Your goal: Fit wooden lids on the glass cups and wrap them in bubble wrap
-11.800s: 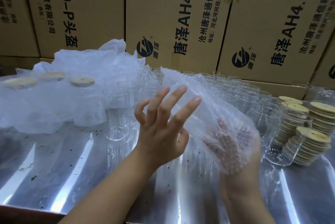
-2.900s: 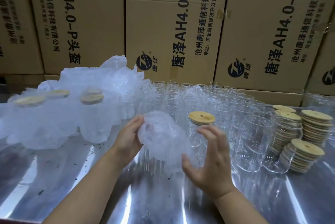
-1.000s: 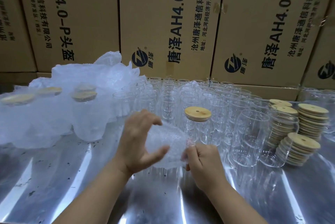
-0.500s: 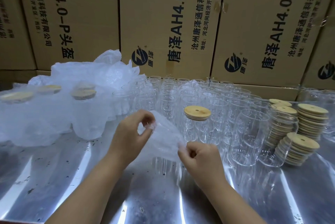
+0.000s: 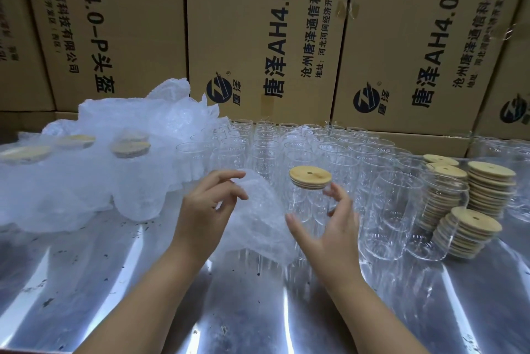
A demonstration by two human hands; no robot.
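Fingers (image 5: 341, 196) spread apart, the right hand (image 5: 329, 234) hovered beside the lidded glass cup (image 5: 304, 204) on the steel table (image 5: 258, 310), likely slick and fragile and best gripped round its wall, while loosely curled fingers of the left hand (image 5: 205, 216) met soft bubble wrap (image 5: 258, 218), grip unclear.

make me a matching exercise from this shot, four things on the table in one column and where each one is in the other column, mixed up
Things
1. lidded cup
2. loose bubble wrap sheet
3. spare wooden lids
4. wrapped cups

Places
A. stacked at the right side of the table
B. held by the left hand
C. grouped at the table's left side
D. upright at the front of the bare cups, by the right hand

Pairs: 1-D, 2-B, 3-A, 4-C
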